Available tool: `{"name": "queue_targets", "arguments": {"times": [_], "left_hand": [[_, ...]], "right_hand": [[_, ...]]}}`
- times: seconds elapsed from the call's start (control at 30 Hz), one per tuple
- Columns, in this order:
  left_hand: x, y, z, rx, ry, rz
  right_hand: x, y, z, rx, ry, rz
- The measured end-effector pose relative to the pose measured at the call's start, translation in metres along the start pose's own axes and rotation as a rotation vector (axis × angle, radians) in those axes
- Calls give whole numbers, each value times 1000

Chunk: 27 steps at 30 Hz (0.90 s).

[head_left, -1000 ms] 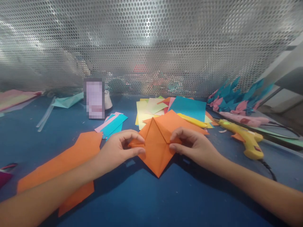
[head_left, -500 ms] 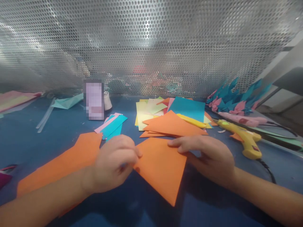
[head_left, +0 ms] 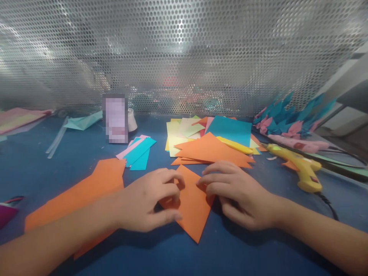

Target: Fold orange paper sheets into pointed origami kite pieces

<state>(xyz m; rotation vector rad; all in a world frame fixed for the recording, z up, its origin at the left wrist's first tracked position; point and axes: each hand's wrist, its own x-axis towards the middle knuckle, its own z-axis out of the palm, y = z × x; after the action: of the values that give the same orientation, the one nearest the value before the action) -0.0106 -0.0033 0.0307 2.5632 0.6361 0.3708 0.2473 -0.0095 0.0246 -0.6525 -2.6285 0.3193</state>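
Note:
A folded piece of orange paper (head_left: 192,205) lies on the blue table in front of me, one corner pointing toward me. My left hand (head_left: 156,199) is over its left edge, fingers bent and thumb stretched apart, with nothing gripped. On the right edge rest the fingertips of my right hand (head_left: 235,193), its fingers spread and loosely curved. Beyond the hands is a pile of folded orange paper (head_left: 211,149). To the left, more orange paper (head_left: 86,191) lies partly under my left forearm.
Blue and pink paper strips (head_left: 139,151) lie left of centre. A blurred-out upright panel (head_left: 116,119) stands behind them, beside a white spool (head_left: 132,120). At right are a yellow glue gun (head_left: 304,168), a yellow cutter (head_left: 234,145) and blue-pink paper pieces (head_left: 290,119). Perforated metal (head_left: 178,57) closes the back.
The orange paper has come down flat and slightly left. My left hand has loosened its pinch and spread its thumb; my right hand has moved left across the paper's edge.

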Motion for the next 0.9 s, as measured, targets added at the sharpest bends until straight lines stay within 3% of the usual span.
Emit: {"name": "queue_targets", "arguments": {"times": [0.07, 0.17, 0.47, 0.73, 0.9], "left_hand": [[0, -4, 8, 63, 81, -101], [1, -8, 18, 166, 124, -131], [4, -5, 14, 284, 10, -215], [4, -4, 7, 290, 6, -226], [2, -1, 1, 118, -48, -309]], "right_hand": [[2, -1, 3, 21, -8, 59], [6, -2, 10, -3, -20, 162], [14, -6, 11, -130, -150, 199], [12, -6, 10, -136, -146, 188], [7, -1, 12, -51, -83, 151]]}}
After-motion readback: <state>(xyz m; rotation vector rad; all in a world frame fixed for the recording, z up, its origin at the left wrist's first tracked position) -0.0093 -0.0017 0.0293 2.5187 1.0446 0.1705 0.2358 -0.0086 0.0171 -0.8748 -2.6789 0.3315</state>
